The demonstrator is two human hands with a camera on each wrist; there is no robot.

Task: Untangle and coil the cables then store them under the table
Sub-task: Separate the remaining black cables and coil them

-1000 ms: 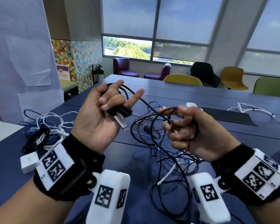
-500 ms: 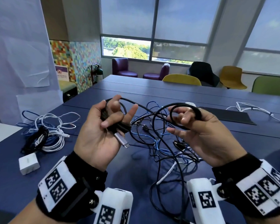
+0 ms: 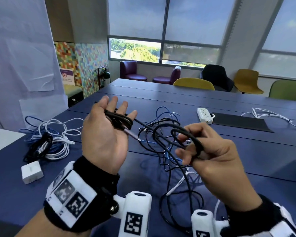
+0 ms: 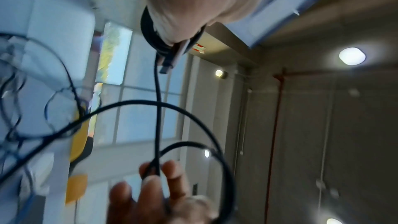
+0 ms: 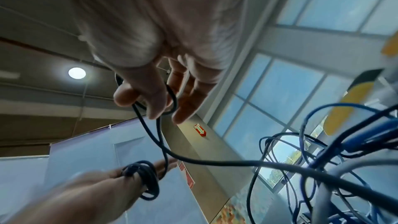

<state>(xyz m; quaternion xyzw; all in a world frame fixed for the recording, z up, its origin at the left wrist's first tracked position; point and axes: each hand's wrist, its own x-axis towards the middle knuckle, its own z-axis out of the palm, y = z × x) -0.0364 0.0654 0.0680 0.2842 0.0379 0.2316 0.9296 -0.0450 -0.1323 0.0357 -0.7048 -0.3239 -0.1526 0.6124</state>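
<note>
My left hand (image 3: 106,139) is held palm up with its fingers straight. A small coil of black cable (image 3: 121,119) is looped round those fingers, and its silver plug (image 3: 132,135) sticks out over the palm. The left wrist view shows the same coil (image 4: 148,35) and plug (image 4: 170,60). To the right, my right hand (image 3: 212,156) pinches a fresh loop of the same black cable (image 3: 183,132) between thumb and fingers (image 5: 155,94). The cable runs down into a tangle of black, blue and white cables (image 3: 162,147) on the blue table (image 3: 246,159).
A bundle of white, blue and black cables (image 3: 46,141) lies at the left, with a white adapter (image 3: 32,171) in front of it. Farther back are a white power strip (image 3: 204,114), a black mat (image 3: 241,122) and a loose white cable (image 3: 270,115). Chairs line the far edge.
My left fingers have straightened from curled round the coil. My right hand has pulled back to the right and lower, keeping a loop of the black cable pinched.
</note>
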